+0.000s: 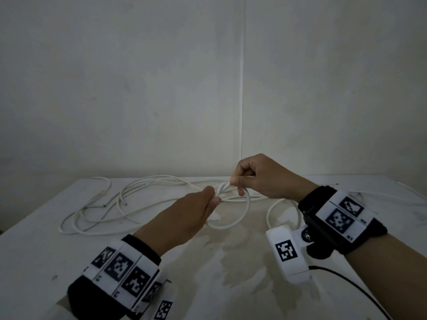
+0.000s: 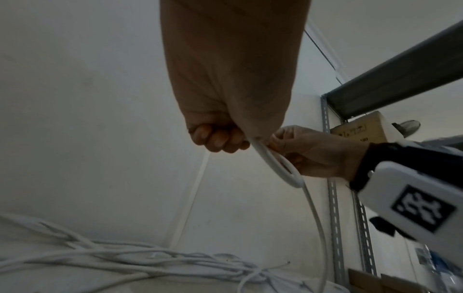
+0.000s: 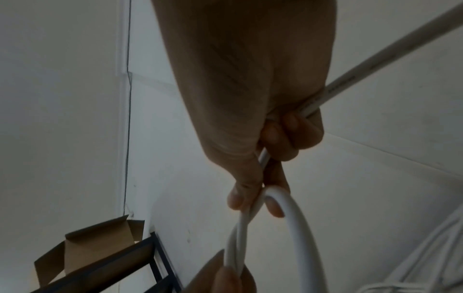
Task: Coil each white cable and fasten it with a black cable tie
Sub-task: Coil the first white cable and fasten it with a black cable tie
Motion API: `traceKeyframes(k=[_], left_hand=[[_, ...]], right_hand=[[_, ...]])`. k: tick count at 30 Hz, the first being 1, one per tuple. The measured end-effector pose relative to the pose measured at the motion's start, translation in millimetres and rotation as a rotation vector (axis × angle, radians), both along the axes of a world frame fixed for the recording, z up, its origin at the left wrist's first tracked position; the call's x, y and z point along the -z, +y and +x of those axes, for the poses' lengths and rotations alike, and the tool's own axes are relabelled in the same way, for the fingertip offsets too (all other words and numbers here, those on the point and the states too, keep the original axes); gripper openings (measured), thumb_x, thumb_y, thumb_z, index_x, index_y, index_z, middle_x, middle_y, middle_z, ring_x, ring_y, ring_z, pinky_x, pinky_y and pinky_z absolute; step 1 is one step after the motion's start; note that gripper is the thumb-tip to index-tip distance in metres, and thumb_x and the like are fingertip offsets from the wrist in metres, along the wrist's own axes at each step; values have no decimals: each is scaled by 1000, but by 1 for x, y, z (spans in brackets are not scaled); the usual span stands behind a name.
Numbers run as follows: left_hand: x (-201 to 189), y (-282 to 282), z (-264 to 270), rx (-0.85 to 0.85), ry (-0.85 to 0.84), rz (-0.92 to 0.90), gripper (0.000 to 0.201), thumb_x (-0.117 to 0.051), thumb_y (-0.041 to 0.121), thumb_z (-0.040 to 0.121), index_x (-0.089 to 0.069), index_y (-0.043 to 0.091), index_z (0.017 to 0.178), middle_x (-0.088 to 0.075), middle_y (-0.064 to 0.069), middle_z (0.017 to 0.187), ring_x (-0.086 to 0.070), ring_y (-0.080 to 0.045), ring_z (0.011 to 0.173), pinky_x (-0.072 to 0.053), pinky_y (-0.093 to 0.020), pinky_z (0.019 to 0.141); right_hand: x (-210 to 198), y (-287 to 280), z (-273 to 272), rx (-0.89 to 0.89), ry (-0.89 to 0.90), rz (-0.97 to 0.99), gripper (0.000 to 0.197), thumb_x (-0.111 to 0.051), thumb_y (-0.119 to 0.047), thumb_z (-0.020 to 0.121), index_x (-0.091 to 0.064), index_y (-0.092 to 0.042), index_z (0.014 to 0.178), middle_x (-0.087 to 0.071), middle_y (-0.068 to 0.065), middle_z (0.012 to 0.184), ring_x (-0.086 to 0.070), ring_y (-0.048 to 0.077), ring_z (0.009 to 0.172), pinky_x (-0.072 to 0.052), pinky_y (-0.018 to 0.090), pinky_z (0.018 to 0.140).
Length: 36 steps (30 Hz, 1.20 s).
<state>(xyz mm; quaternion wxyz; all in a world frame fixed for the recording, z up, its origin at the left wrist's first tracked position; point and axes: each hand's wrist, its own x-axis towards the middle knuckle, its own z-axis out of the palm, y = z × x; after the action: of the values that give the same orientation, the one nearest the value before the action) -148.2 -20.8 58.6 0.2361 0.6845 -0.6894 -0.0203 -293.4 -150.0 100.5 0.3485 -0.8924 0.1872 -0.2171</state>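
Both hands hold one white cable (image 1: 246, 211) above the white table (image 1: 46, 250). My left hand (image 1: 215, 197) grips a bunched, twisted stretch of it, with a small loop hanging below. In the left wrist view the left hand (image 2: 220, 139) has its fingers curled round the cable (image 2: 278, 165). My right hand (image 1: 234, 183) pinches the same twisted stretch just to the right. Seen from the right wrist, the right hand's (image 3: 253, 202) thumb and finger pinch the cable (image 3: 300, 228), and the strand runs on through the palm. No black cable tie is in sight.
Several loose white cables (image 1: 104, 211) sprawl over the far left of the table, tangled together (image 2: 125, 259). Another strand (image 1: 411, 192) lies at the far right. A wall stands close behind. A dark metal shelf (image 3: 105, 267) with a cardboard box (image 3: 82, 243) stands beside the table.
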Motion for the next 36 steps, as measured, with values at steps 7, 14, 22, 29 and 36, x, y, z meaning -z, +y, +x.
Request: traceKeyframes(k=[7, 14, 22, 29, 36], left_hand=[[-11, 1, 3, -50, 261, -68, 33, -28, 31, 98, -50, 15, 80, -42, 8, 63, -43, 0, 57, -34, -13, 56], [-10, -4, -1, -32, 756, -144, 35, -31, 26, 99, -48, 13, 71, -54, 8, 63, -63, -4, 67, -46, -17, 73], [-6, -2, -1, -73, 441, -196, 32, -27, 37, 94, -35, 18, 69, -42, -2, 66, -42, -16, 64, -39, -31, 66], [-10, -5, -2, -81, 825, -268, 37, -33, 27, 98, -37, 14, 64, -38, 8, 53, -41, -6, 49, -39, -19, 56], [-20, 2, 35, -167, 1168, -378, 39, -36, 18, 98, -32, 17, 59, -28, 11, 42, -25, -5, 38, -34, -18, 40]], right_hand=[[5, -2, 12, 62, -132, 5, 17, -63, -16, 86, -61, -19, 69, -63, -5, 61, -56, 3, 60, -45, 22, 68], [6, -3, 15, 52, -207, 29, 18, -62, -15, 86, -58, -19, 69, -63, -6, 60, -55, -2, 54, -41, 12, 60], [6, -1, 14, 41, -200, 18, 19, -61, -15, 87, -58, -17, 69, -65, -4, 62, -54, -3, 51, -36, 7, 55], [6, 0, 22, 58, -299, 55, 16, -63, -18, 86, -62, -19, 70, -66, -5, 60, -57, 1, 56, -44, 15, 63], [26, -32, 10, 205, -335, -200, 10, -53, -14, 91, -55, -24, 90, -48, -6, 65, -44, 4, 55, -35, 12, 55]])
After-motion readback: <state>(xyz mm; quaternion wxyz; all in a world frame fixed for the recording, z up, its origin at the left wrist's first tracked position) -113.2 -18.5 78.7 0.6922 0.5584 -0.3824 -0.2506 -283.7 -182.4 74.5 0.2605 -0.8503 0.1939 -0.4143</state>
